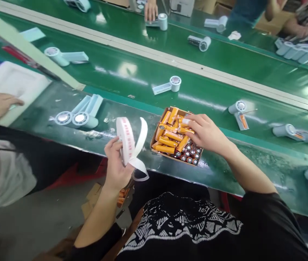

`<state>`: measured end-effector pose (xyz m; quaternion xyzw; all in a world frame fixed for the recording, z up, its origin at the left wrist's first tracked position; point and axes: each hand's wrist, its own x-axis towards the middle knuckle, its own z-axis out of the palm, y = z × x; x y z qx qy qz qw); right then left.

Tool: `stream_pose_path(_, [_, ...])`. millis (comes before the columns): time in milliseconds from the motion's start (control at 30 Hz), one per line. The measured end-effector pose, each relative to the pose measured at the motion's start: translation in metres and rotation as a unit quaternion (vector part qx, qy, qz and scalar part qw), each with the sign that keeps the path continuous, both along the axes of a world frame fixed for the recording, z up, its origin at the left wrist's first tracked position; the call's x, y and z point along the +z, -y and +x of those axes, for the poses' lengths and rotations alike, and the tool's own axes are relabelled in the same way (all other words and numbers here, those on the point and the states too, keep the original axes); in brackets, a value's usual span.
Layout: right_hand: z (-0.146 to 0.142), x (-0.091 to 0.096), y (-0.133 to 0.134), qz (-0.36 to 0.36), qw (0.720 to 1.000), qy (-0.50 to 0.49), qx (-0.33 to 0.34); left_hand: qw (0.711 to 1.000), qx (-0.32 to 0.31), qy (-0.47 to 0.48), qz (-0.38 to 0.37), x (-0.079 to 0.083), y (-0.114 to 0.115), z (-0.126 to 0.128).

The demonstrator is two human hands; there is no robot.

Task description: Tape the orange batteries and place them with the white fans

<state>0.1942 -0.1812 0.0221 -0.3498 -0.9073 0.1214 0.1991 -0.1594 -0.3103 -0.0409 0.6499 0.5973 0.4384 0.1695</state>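
Observation:
My left hand [118, 168] grips a roll of white tape [128, 141] with red print along its edge. A loose strip [141, 137] curls up from the roll, and another loop hangs below it. My right hand [204, 132] reaches into a small cardboard box [154, 146] of orange cylindrical batteries [167, 141]. Its fingers are curled onto one battery near the box's right side, partly hiding it. A small white piece [185, 121] covers one fingertip. Several batteries stand on end in the box's near right corner.
Two pale blue handheld fans [81, 117] lie on the ledge to the left. More fans, one of them [175, 83], lie on the green conveyor belt [132, 72]. A co-worker's hand [0, 105] rests by a white tray [17, 79]. Across the belt, another hand [151, 11] touches a fan.

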Motion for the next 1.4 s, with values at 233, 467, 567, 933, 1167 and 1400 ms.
stream_pose_path(233, [0.004,0.008,-0.014,-0.019,0.988,0.149,0.034,0.999,-0.047,0.0,0.019,-0.012,0.001,0.01])
stream_pose_path(467, [-0.018,0.011,-0.01,-0.016,0.978,0.207,0.032,0.996,-0.073,-0.046,0.032,-0.013,-0.002,0.023])
stream_pose_path(567, [-0.013,0.018,-0.018,-0.082,0.985,0.135,0.068,0.994,-0.084,-0.065,0.035,-0.01,-0.005,0.028])
stream_pose_path(933, [-0.029,0.026,0.051,-0.28,0.756,-0.573,-0.151,0.984,-0.081,-0.112,0.113,0.006,-0.009,0.046])
stream_pose_path(1167, [-0.055,0.006,0.083,-0.221,0.724,-0.605,-0.247,0.967,-0.066,-0.133,0.206,0.008,-0.01,0.058])
stream_pose_path(1400, [-0.056,-0.007,0.091,-0.341,0.602,-0.67,-0.27,0.963,-0.036,-0.156,0.216,0.004,-0.004,0.055])
